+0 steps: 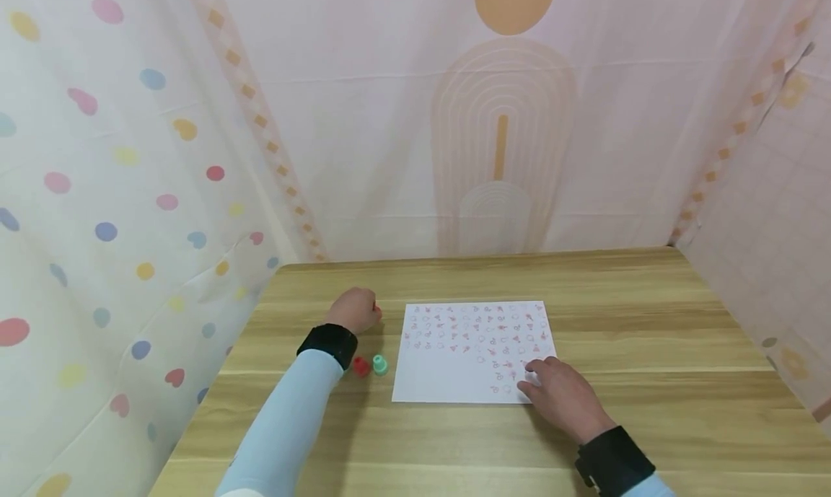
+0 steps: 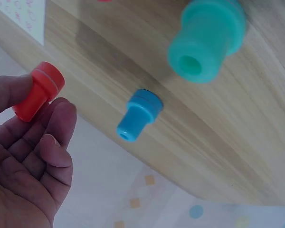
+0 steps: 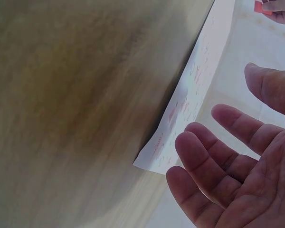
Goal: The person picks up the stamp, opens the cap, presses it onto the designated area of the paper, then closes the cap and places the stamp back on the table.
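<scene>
My left hand (image 1: 353, 310) is over the table left of the paper and pinches an orange-red toy stamp (image 2: 39, 91) between thumb and fingers. In the left wrist view, a blue stamp (image 2: 139, 115) and a larger-looking teal stamp (image 2: 206, 40) stand on the table near that hand. The head view shows the teal stamp beside a red stamp (image 1: 361, 366), close to my left wrist; the blue one is hidden there. My right hand (image 1: 568, 398), fingers spread and slightly bent, is at the lower right corner of the white paper (image 1: 441, 378), holding nothing.
Rows of small reddish stamped marks (image 1: 480, 327) cover the paper's upper part and right side. The wooden table (image 1: 467, 446) reaches back to a patterned curtain (image 1: 376, 158), with more fabric on the left and right sides.
</scene>
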{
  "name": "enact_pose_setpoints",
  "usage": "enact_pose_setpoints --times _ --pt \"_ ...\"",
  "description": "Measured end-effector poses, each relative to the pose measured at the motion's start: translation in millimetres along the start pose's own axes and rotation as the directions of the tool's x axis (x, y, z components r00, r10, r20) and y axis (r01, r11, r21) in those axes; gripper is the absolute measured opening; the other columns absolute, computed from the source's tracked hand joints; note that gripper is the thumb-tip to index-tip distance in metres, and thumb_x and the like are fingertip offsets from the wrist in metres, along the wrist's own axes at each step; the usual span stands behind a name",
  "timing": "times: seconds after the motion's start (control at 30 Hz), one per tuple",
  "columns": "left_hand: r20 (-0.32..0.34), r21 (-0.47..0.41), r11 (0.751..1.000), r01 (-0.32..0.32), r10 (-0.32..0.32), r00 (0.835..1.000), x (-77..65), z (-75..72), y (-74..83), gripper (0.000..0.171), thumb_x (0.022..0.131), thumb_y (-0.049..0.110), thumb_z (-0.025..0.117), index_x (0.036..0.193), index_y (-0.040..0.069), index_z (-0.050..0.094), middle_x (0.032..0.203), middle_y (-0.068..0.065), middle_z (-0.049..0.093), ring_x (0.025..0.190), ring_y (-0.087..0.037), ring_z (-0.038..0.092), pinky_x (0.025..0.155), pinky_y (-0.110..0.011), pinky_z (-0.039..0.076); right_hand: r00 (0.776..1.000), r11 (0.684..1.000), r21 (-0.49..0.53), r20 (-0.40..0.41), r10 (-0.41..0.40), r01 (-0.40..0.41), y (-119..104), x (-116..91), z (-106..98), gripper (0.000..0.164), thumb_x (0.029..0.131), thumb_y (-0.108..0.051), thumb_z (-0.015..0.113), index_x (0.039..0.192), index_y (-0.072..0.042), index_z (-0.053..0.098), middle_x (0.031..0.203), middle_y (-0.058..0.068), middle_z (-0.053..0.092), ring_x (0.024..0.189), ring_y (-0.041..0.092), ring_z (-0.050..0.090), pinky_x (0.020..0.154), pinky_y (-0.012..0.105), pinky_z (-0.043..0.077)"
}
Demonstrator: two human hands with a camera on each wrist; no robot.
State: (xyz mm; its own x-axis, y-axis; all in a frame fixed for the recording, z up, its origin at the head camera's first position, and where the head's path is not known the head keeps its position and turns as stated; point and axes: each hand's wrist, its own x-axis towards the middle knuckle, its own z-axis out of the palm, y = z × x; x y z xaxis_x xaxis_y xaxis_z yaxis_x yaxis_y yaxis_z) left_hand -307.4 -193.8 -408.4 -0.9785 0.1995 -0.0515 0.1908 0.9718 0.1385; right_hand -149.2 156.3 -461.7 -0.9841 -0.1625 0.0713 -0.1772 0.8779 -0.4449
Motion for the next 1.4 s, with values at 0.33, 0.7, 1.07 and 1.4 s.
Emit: enact_pose_setpoints --times 0.33,0.7,1.07,1.4 --pt "0.008 -0.043 0.999 0.013 -0.013 1.000 -6.2 -7.1 18.7 0.010 0.088 0.010 0.070 0.094 0.003 0.066 0.076 -0.006 0.059 0.071 -0.024 0.053 0.069 -0.035 0.048 1.000 1.000 -0.003 0.013 -0.001 0.001 0 1 2 0.031 0.090 -0.024 0.073 0.111 -0.001 0.069 0.097 0.012 0.066 0.086 0.024 0.062 0.078 0.045 0.051" --pt "-0.013 -0.099 0.993 -0.065 0.064 0.998 -16.0 -10.9 43.5 0.010 0.088 0.011 0.071 0.084 0.007 0.062 0.069 -0.004 0.056 0.064 -0.021 0.052 0.059 -0.029 0.044 0.999 1.000 0.012 0.026 0.020 -0.021 0 4 3 0.033 0.090 -0.024 0.073 0.112 0.000 0.069 0.099 0.013 0.066 0.086 0.024 0.062 0.078 0.045 0.051" --pt "-0.035 -0.171 0.982 -0.075 0.070 0.997 -32.9 -2.4 71.8 0.019 0.088 0.011 0.076 0.103 0.005 0.067 0.086 -0.006 0.061 0.078 -0.023 0.055 0.077 -0.032 0.053 0.999 0.998 0.050 0.022 0.027 -0.028 -1 4 4 0.030 0.090 -0.023 0.072 0.111 -0.001 0.069 0.098 0.011 0.066 0.088 0.024 0.063 0.079 0.045 0.051" --pt "-0.089 -0.254 0.955 -0.152 0.133 0.987 -45.7 20.3 89.0 0.019 0.092 0.017 0.073 0.104 0.006 0.064 0.083 -0.004 0.061 0.072 -0.020 0.054 0.069 -0.028 0.050 1.000 0.994 0.107 0.001 0.031 -0.031 -2 6 8 0.032 0.092 -0.024 0.071 0.116 -0.002 0.068 0.099 0.011 0.067 0.087 0.023 0.063 0.077 0.044 0.051"
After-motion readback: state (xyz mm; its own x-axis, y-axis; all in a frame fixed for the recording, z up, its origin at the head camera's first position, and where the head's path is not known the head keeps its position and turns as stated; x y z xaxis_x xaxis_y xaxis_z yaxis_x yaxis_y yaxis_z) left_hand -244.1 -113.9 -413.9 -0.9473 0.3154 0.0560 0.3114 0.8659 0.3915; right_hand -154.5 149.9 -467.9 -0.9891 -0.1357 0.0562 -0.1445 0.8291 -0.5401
